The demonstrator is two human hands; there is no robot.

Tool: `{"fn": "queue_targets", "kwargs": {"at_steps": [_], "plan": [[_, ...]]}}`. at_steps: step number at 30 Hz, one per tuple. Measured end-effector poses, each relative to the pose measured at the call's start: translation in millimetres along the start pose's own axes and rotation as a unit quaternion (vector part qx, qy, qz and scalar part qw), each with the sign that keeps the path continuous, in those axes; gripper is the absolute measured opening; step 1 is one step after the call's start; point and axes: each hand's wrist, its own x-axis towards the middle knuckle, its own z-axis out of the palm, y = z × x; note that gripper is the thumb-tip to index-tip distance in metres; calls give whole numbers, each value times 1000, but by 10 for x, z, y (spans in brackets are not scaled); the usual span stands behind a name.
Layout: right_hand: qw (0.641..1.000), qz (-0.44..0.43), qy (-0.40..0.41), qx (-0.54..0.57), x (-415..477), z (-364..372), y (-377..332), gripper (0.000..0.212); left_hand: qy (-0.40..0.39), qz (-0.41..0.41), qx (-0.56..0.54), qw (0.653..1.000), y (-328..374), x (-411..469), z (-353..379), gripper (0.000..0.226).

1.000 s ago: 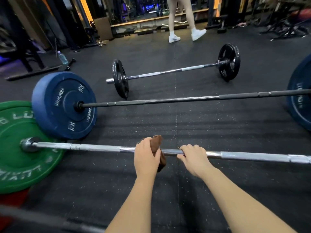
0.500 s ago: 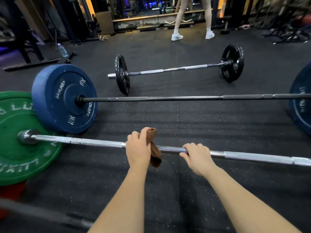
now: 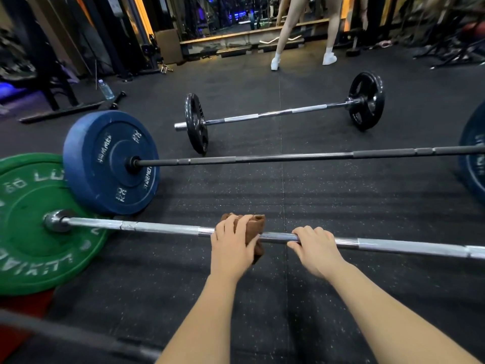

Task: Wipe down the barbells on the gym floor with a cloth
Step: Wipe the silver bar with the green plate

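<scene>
A silver barbell (image 3: 162, 228) with a green plate (image 3: 34, 232) lies across the floor in front of me. My left hand (image 3: 232, 245) grips a brown cloth (image 3: 253, 227) wrapped around its shaft near the middle. My right hand (image 3: 313, 246) grips the bare shaft just to the right of the cloth. Behind it lies a black-shafted barbell (image 3: 288, 156) with a blue plate (image 3: 110, 162). Farther back lies a smaller chrome barbell (image 3: 275, 113) with black plates.
A person's legs (image 3: 286, 35) in white shoes stand at the back by a wooden platform. A water bottle (image 3: 105, 89) stands at the back left near rack bases. Another bar (image 3: 78, 334) and a red plate edge show at the lower left. Black rubber floor (image 3: 288, 200) lies between the barbells.
My left hand with the cloth slid left along the silver shaft, then back a little to the right. My right hand kept its grip on the bar. The person at the back stepped wider.
</scene>
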Motion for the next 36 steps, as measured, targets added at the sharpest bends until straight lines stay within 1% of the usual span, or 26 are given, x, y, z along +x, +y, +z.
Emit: {"fn": "queue_targets", "kwargs": {"at_steps": [1,3,7,12,16,19,22,24,26,29,31,34,36], "plan": [[1000,0,0,-3,1,2,0,33,-9,8,2,1000,-77,25,-24,49],[1000,0,-2,-7,3,11,9,34,-11,-7,1,1000,-210,104,-73,47],[1000,0,1,-6,0,45,19,36,24,-97,-36,994,-349,273,-142,43],[1000,-2,16,-14,-16,92,26,37,71,-121,18,990,-73,117,65,48],[1000,-1,27,-15,-8,95,21,35,93,-58,27,994,191,41,208,49],[999,-1,31,-18,-7,84,13,34,82,-17,30,996,173,-5,182,52],[999,-2,27,-22,-12,59,14,35,42,34,15,998,-55,-17,76,53],[1000,-2,23,-18,-15,48,12,35,0,60,19,998,-230,35,-29,54],[1000,0,24,-15,-19,52,7,36,-18,21,1,1000,-408,123,-162,50],[1000,1,25,-16,-8,71,13,37,7,-87,-28,996,-703,245,-360,47],[1000,2,27,-16,-3,93,24,36,12,-126,-21,992,-811,294,-404,47],[999,1,37,-14,-4,139,38,35,21,-175,-5,984,-646,310,-350,46],[999,-2,47,-13,-9,157,46,35,29,-186,-21,982,-426,277,-274,45]]}}
